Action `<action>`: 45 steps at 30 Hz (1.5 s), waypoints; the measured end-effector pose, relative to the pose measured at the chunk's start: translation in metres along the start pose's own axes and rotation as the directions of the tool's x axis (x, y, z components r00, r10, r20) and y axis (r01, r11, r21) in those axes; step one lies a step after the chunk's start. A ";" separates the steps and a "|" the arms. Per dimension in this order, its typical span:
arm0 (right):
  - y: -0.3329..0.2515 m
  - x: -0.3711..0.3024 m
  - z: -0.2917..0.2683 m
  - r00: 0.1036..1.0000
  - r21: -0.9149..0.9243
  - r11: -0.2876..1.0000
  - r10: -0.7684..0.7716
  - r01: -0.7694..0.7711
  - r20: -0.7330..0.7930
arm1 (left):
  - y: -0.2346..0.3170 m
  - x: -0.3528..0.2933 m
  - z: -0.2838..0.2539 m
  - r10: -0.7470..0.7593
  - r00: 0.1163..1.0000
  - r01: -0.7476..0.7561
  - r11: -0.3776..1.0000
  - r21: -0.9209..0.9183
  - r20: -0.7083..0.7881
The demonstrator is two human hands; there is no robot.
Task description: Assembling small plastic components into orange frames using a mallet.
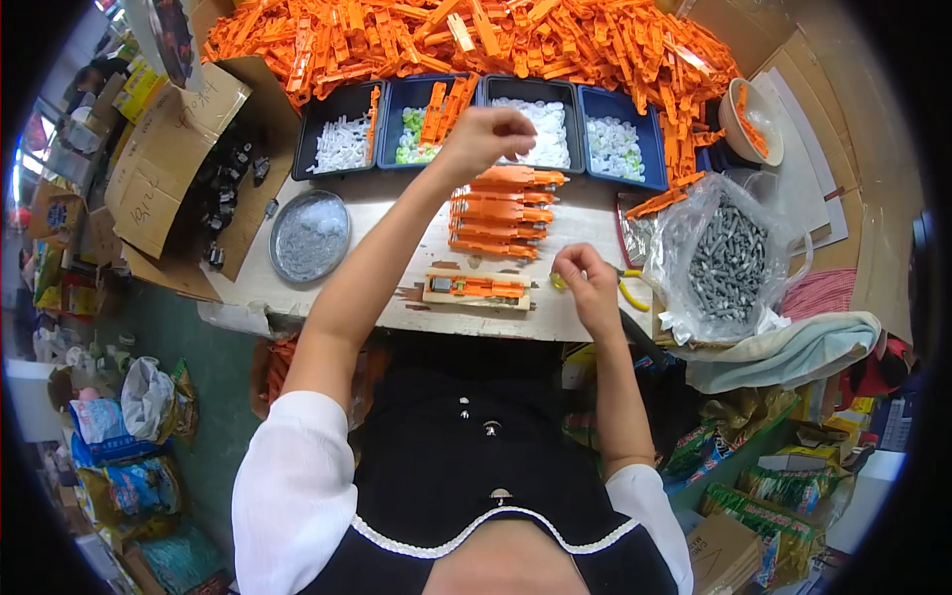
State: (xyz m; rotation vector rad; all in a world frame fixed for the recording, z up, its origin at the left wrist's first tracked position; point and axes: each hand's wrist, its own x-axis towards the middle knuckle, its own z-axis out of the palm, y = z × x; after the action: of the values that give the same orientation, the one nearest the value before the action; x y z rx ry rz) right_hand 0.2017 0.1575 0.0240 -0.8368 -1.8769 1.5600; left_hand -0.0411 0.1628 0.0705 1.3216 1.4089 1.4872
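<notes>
My left hand (486,142) reaches over the front of a bin of small white parts (540,129), its fingers bent and apart. Nothing shows between them. Below it lies a stack of orange plastic housings (499,220), side by side. Closer to me, a pale fixture block (478,303) holds one orange housing (486,287) with a grey piece at its left end. My right hand (591,288) is at the right of the fixture, thumb and fingers pinched together. A yellowish bit shows at the fingertips, too small to name. Yellow-handled pliers (635,290) lie just beyond that hand.
A big heap of orange housings (466,45) fills the back. Other bins hold white pieces (345,139), green-and-white pieces (412,139) and white caps (613,144). A round metal tray (309,236) is left, a bag of grey parts (719,263) right, beside a cloth (783,352).
</notes>
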 end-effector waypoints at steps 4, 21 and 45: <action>-0.004 0.009 0.016 0.997 0.466 0.884 -0.004 -0.034 0.081 | 0.003 -0.086 0.017 -0.032 0.998 0.047 0.938 -0.342 0.049; -0.016 -0.002 0.070 0.960 0.567 0.795 0.068 -0.217 0.271 | -0.015 -0.179 0.029 0.078 0.990 -0.105 0.965 -0.239 -0.118; -0.012 -0.012 0.076 0.814 -0.463 0.684 -0.555 0.563 0.171 | -0.026 -0.185 0.024 0.221 0.945 -0.187 0.970 0.154 -0.243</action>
State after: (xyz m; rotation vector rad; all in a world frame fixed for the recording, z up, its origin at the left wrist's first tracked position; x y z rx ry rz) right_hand 0.1508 0.0985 0.0227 -0.3610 -2.3018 0.7084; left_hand 0.0235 -0.0014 0.0043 1.4284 1.5938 1.7853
